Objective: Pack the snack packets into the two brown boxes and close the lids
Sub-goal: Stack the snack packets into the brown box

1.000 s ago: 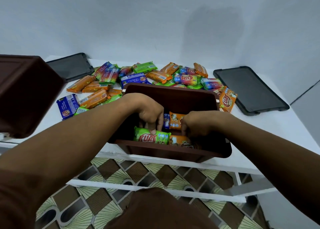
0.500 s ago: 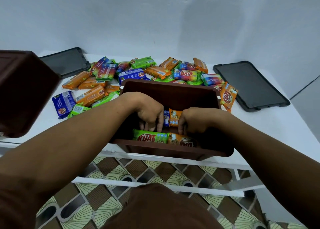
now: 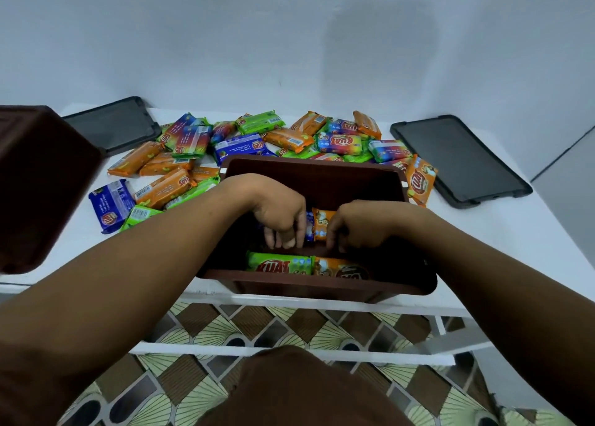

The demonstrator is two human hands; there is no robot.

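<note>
2 packets (image 3: 322, 224) stand between left hand (image 3: 280, 213) and right hand (image 3: 359, 226) in brown box (image 3: 322, 168).

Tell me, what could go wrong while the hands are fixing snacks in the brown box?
The brown box sits at the near edge of the white table, so the left hand and right hand working inside might tip it off. The orange packet propped against its far right corner could slide if the box shifts.

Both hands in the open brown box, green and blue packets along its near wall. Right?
Head view: left hand and right hand are in the brown box, but beside the green packet at the near wall lies an orange packet, not blue.
</note>
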